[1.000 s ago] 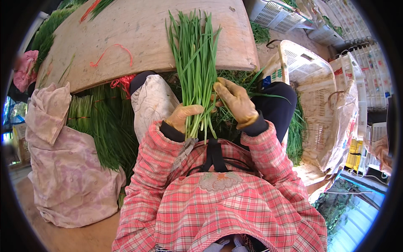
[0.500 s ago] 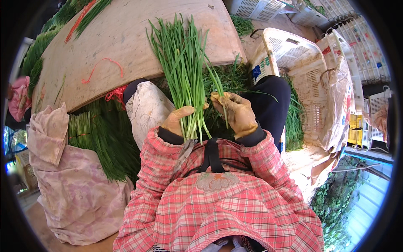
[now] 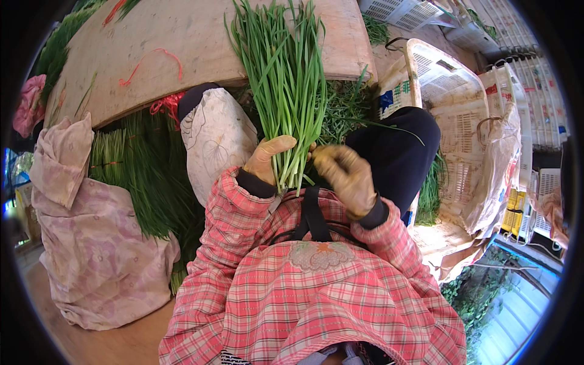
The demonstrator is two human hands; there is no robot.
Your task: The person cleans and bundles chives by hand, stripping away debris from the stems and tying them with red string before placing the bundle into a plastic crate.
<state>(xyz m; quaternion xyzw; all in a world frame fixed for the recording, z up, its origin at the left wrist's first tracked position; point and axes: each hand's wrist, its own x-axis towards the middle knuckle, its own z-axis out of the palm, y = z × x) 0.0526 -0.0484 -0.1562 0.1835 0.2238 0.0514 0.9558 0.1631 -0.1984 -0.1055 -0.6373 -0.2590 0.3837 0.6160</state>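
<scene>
A wooden desk (image 3: pixel 182 55) slopes just beyond my hands, with heaps of cut greens (image 3: pixel 143 176) piled beneath it to my left. Between the two, a bunch of green chives (image 3: pixel 283 79) stands upright, its tips fanned over the desk edge. My gloved left hand (image 3: pixel 267 159) is closed around the pale stem ends; my gloved right hand (image 3: pixel 344 176) curls beside them, touching the bunch. I judge the stems want squaring flush and a firm, even squeeze, not a crushing one.
</scene>
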